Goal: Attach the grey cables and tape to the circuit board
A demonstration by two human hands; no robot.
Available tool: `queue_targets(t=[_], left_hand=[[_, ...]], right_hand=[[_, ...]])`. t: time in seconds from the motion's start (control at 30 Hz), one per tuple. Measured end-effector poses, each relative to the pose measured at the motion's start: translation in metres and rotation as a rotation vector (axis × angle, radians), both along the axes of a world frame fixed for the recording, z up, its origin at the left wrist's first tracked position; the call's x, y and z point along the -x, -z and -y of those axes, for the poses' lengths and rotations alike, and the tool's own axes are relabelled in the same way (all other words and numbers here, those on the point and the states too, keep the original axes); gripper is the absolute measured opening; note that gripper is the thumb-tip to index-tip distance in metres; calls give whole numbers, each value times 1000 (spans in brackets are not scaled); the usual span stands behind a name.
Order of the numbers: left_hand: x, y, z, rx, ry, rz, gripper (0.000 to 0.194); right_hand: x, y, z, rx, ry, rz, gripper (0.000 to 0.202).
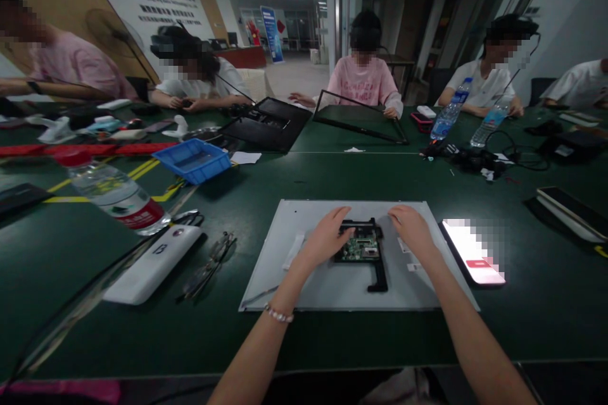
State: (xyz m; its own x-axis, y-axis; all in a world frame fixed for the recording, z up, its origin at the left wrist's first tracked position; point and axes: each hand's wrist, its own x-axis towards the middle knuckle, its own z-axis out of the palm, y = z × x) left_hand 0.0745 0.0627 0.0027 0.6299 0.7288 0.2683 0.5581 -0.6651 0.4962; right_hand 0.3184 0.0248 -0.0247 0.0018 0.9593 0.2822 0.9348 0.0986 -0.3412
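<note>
A pale flat panel lies on the table before me. On it rests a green circuit board in a black bracket, whose arm reaches down toward me. My left hand is at the bracket's upper left corner, thumb and fingers apart; whether it touches the bracket is unclear. To the right of the bracket, over the panel, my right hand has its fingers curled together. Whatever its fingertips may hold is hidden. A white strip lies beside my left wrist.
A lit phone lies right of the panel. On the left are glasses, a white power bank, a tilted-looking water bottle and a blue bin. Across the table, a person holds a black frame beside an opened black device.
</note>
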Motion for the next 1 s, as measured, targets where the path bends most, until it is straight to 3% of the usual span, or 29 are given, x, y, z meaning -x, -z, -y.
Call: queue_targets(t=[0.23, 0.43, 0.63, 1.0], left_hand=[[13, -8, 4, 163, 62, 6, 63], [22, 0, -3, 263, 153, -16, 88], [26, 1, -4, 323, 227, -24, 107], [27, 3, -3, 304, 224, -43, 108]], right_hand=[[-24, 8, -5, 72, -44, -15, 34], [-33, 13, -10, 94, -152, 5, 28], [-29, 10, -10, 78, -149, 69, 22], [-27, 6, -7, 67, -147, 73, 19]])
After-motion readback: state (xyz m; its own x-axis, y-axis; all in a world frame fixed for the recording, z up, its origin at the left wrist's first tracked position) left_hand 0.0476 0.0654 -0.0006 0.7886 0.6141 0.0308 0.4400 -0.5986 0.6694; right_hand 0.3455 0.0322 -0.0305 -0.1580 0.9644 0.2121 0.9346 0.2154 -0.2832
